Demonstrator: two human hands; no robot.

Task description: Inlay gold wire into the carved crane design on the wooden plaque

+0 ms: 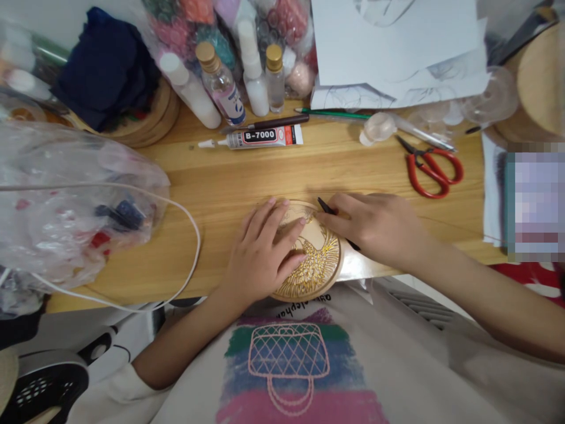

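A round pale wooden plaque (324, 285) lies at the table's near edge, its face carrying a raised gold wire pattern (315, 265) like feathers. My left hand (261, 253) rests flat over its left side with the fingers spread, hiding part of the design. On the upper right rim, my right hand (375, 227) is closed around slim black tweezers (325, 206); their middle is covered by my fingers. A thin gold wire seems to run near the right hand. Under that hand, a shiny clear sheet (359, 263) pokes out beside the plaque.
A B-7000 glue tube (265, 136) and a dark pen-like stick (278, 122) lie beyond the plaque. Red-handled pliers (435, 171) sit at right. Bottles (223, 88) and papers (397, 53) line the back. A white cable (196, 235) loops by a plastic bag (75, 194) at left.
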